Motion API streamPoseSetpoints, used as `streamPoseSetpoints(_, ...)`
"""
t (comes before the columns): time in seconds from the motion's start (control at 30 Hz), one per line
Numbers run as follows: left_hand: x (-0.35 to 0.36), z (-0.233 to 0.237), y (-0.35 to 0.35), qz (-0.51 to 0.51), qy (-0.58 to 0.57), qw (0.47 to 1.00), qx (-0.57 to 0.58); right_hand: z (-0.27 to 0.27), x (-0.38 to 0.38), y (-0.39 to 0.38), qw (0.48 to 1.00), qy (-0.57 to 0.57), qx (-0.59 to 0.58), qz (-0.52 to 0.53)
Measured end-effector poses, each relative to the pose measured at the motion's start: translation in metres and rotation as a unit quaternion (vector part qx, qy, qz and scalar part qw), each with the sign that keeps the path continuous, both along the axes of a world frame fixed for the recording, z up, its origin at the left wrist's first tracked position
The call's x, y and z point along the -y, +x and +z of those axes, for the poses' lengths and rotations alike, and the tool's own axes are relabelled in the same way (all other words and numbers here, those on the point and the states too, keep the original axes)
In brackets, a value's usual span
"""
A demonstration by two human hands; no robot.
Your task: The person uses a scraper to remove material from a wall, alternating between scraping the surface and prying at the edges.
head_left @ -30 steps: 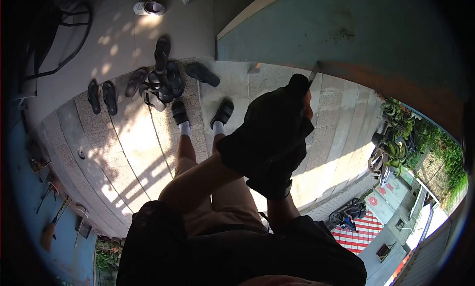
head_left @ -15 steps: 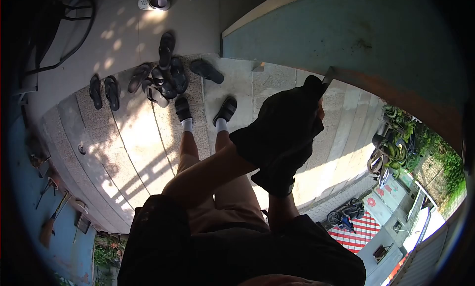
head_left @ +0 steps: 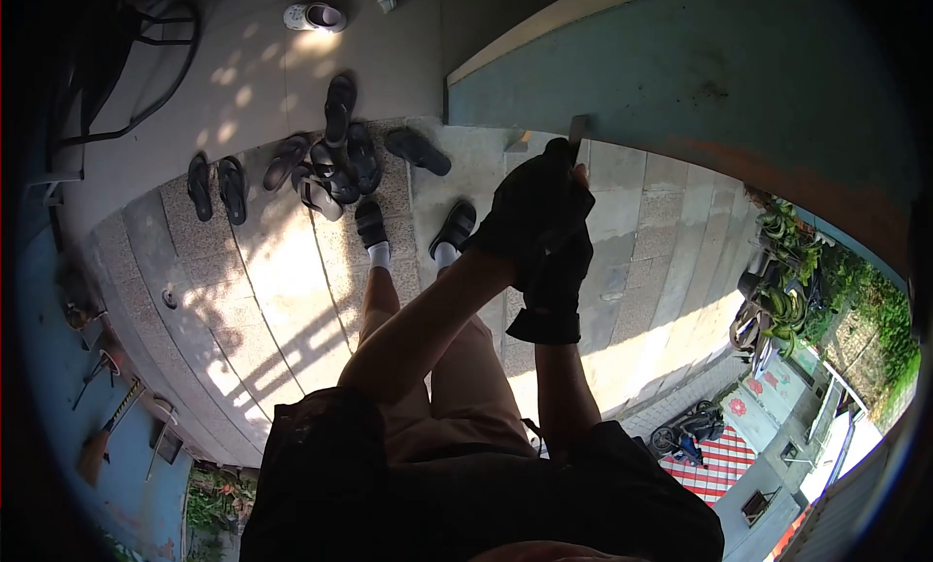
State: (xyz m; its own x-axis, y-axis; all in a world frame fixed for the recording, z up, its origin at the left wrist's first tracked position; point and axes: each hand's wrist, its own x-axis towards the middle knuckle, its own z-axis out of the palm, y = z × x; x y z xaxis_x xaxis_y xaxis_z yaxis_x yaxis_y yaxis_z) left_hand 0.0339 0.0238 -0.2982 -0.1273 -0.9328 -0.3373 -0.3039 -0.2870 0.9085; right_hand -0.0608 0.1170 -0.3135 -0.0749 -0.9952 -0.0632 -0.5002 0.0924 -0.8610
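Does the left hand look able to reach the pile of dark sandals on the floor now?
Probably not. The left hand is raised at the teal wall, closed with the right hand on a thin tool; the sandals lie low on the floor, beyond the feet.

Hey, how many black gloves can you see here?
2. One on the left hand, gripping the scraper at the teal wall; one on the right hand just beneath, touching it. None look hidden.
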Motion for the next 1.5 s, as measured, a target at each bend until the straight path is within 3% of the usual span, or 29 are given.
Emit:
streamPoseSetpoints(0.07,-0.011,-0.026,0.011,-0.019,-0.006,1.000,0.022,-0.014,0.003,0.012,0.986,0.118,0.101,-0.069)
streamPoseSetpoints(0.1,-0.014,-0.029,0.018,-0.030,0.000,0.999,0.031,0.008,0.012,0.027,0.981,0.181,0.045,-0.054)
streamPoseSetpoints(0.13,-0.018,-0.031,0.023,-0.042,0.010,0.998,0.040,0.002,0.010,0.031,0.981,0.180,0.048,-0.055)
streamPoseSetpoints(0.2,-0.028,-0.030,0.029,-0.044,0.069,0.996,0.022,-0.008,0.000,0.036,0.998,0.044,-0.004,-0.044)
streamPoseSetpoints(0.27,-0.033,-0.024,0.035,-0.015,0.039,0.999,-0.029,-0.001,-0.004,0.035,0.997,0.057,-0.044,-0.016)
streamPoseSetpoints(0.4,-0.032,-0.014,0.041,-0.028,-0.009,0.992,-0.125,0.018,0.000,0.037,0.984,0.101,0.101,-0.106)
streamPoseSetpoints(0.43,-0.029,-0.006,0.041,-0.030,0.007,0.988,-0.150,0.025,0.002,0.036,0.970,0.139,0.149,-0.135)
streamPoseSetpoints(0.5,-0.023,0.006,0.040,-0.034,0.019,0.984,-0.175,0.037,0.003,0.035,0.972,0.135,0.148,-0.122)
streamPoseSetpoints(0.57,-0.018,0.015,0.035,-0.021,0.057,0.960,-0.272,0.048,0.005,0.031,0.975,0.131,0.144,-0.106)
streamPoseSetpoints(0.67,-0.009,0.040,0.029,-0.020,0.042,0.971,-0.236,0.062,0.011,0.028,0.984,0.066,0.149,-0.065)
streamPoseSetpoints(0.7,-0.007,0.052,0.029,-0.020,0.039,0.971,-0.235,0.066,0.014,0.030,0.996,0.037,0.054,-0.057)
streamPoseSetpoints(0.73,-0.007,0.064,0.029,-0.019,0.000,0.983,-0.183,0.068,0.015,0.030,0.998,0.009,-0.043,-0.050)
streamPoseSetpoints(0.8,-0.007,0.077,0.024,-0.020,-0.035,0.991,-0.129,0.069,0.008,0.022,0.996,0.031,-0.074,-0.033)
streamPoseSetpoints(0.87,-0.006,0.082,0.016,0.014,-0.169,0.985,0.034,0.070,0.008,0.017,0.993,0.053,-0.104,-0.014)
streamPoseSetpoints(0.93,0.001,0.073,0.015,0.023,-0.150,0.988,0.022,0.073,0.013,0.016,0.993,0.040,0.076,-0.076)
streamPoseSetpoints(1.07,0.004,0.076,0.010,0.031,-0.110,0.993,-0.035,0.059,0.008,0.001,0.995,0.030,0.092,-0.031)
streamPoseSetpoints(1.13,0.005,0.085,0.009,0.047,-0.099,0.994,-0.003,0.067,0.002,0.004,0.998,-0.057,-0.001,0.006)
streamPoseSetpoints(1.2,0.003,0.087,0.005,0.061,-0.088,0.994,0.026,0.076,-0.001,0.000,0.999,-0.029,0.028,-0.005)
streamPoseSetpoints(1.27,0.002,0.087,0.002,0.057,-0.145,0.987,0.023,0.086,0.003,-0.003,0.998,-0.003,0.059,-0.012)
streamPoseSetpoints(1.37,0.000,0.085,-0.006,0.071,-0.166,0.983,0.038,0.101,0.012,-0.010,0.994,-0.008,-0.108,0.032)
streamPoseSetpoints(1.5,-0.002,0.075,-0.010,0.092,-0.125,0.988,0.004,0.100,0.016,-0.014,0.995,0.015,-0.082,0.054)
